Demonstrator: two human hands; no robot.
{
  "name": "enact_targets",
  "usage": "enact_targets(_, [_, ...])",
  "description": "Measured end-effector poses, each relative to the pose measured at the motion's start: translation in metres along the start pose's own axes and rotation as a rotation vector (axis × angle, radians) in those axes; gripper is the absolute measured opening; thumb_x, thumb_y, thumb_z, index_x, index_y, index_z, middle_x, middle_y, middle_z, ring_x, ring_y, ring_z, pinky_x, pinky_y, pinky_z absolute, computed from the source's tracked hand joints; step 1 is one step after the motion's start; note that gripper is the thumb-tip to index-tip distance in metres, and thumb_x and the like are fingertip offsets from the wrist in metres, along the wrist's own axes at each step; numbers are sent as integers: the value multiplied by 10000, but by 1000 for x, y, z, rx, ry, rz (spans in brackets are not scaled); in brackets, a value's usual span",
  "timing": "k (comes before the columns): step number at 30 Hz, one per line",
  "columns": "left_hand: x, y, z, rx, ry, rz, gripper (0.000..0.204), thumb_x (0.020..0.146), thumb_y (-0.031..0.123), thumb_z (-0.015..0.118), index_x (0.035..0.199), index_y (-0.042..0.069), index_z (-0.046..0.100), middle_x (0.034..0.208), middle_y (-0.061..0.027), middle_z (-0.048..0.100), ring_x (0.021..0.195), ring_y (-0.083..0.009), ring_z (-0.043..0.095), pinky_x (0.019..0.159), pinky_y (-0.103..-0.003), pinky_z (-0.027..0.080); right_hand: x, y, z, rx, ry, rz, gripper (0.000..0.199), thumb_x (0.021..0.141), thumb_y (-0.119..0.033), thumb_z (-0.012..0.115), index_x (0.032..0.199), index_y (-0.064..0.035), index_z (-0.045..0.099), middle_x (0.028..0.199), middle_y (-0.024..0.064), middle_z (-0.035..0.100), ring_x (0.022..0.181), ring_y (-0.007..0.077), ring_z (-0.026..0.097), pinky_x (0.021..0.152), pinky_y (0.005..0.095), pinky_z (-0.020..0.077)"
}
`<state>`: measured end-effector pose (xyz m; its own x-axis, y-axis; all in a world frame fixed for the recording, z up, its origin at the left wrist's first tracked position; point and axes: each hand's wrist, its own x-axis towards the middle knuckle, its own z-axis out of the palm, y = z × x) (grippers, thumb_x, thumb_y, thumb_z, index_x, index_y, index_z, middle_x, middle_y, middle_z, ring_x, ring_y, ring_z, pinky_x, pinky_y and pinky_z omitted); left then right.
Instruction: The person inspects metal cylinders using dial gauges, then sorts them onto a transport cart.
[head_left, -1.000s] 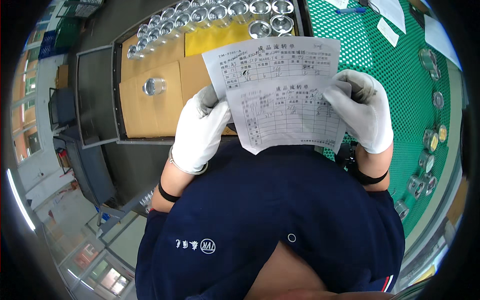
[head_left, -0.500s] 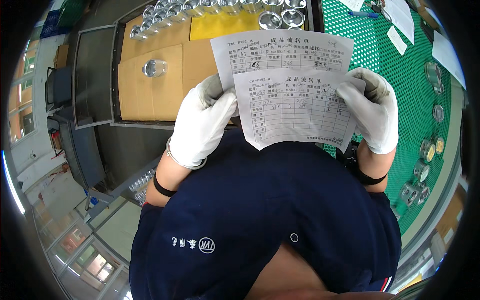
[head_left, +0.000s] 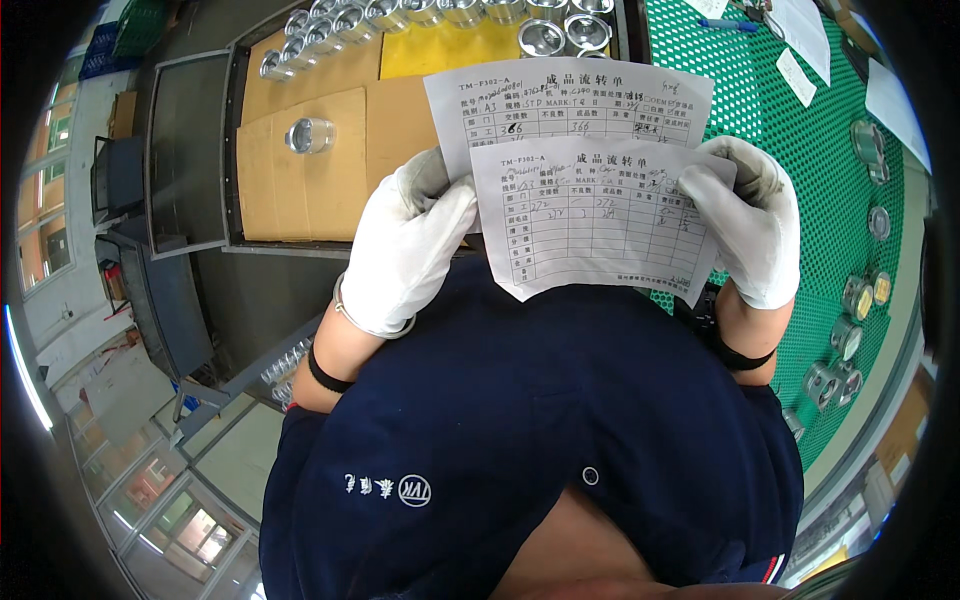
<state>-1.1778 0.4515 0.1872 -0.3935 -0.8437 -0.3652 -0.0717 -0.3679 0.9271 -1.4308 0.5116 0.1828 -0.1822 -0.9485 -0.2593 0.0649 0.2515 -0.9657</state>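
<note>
Head view: left hand (head_left: pixel 408 240) and right hand (head_left: pixel 752 230), fingers pinching the near form (head_left: pixel 600 240) and far form (head_left: pixel 560 95) sideways, before the shirt (head_left: pixel 530 400); staggered overlap likely lets both headings show.

From afar I observe smooth, matt paper forms (head_left: pixel 605 245), matt white cloth gloves (head_left: pixel 400 245) and a dull navy cloth shirt (head_left: pixel 500 410). I note glossy metal cups (head_left: pixel 311 135), matt cardboard (head_left: pixel 300 200) and plastic-looking green mesh (head_left: pixel 830 235).

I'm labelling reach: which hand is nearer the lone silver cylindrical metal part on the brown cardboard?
Left: the white-gloved left hand is right of the metal part, lower in view; the white-gloved right hand, much farther right.
</note>
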Motion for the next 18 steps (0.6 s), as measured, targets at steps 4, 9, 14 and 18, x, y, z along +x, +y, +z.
enact_targets(4, [1, 0, -2, 43, -38, -1, 283, 942, 43, 458, 1196, -68, 515, 985, -76, 642, 816, -69, 560, 698, -222, 464, 2, 0, -1, -64, -5, 2, 29, 844, -26, 638, 844, 3, 633, 690, -68, 549, 607, -5, 454, 530, 164, 355])
enact_targets(9, [3, 2, -2, 75, -40, -34, 287, 946, 46, 454, 1206, -64, 509, 1021, -88, 635, 848, -88, 582, 722, -238, 482, 4, 5, -5, -35, -41, -18, 21, 843, -23, 646, 842, -5, 635, 702, -69, 554, 625, -4, 462, 545, 169, 372])
enact_targets(14, [5, 2, 1, 65, -33, -1, 292, 950, 58, 460, 1212, -60, 511, 1036, -86, 635, 858, -91, 585, 731, -239, 485, 4, 6, -6, -22, -27, -29, 20, 840, -22, 650, 847, -8, 639, 703, -71, 552, 628, -3, 460, 553, 169, 379])
enact_targets(18, [7, 1, 3, 69, -40, -17, 301, 951, 62, 462, 1222, -60, 510, 1039, -85, 637, 861, -90, 584, 733, -238, 482, 5, 6, -9, 0, -39, 13, 20, 838, -20, 650, 850, -8, 641, 707, -69, 559, 633, 1, 467, 566, 168, 390])
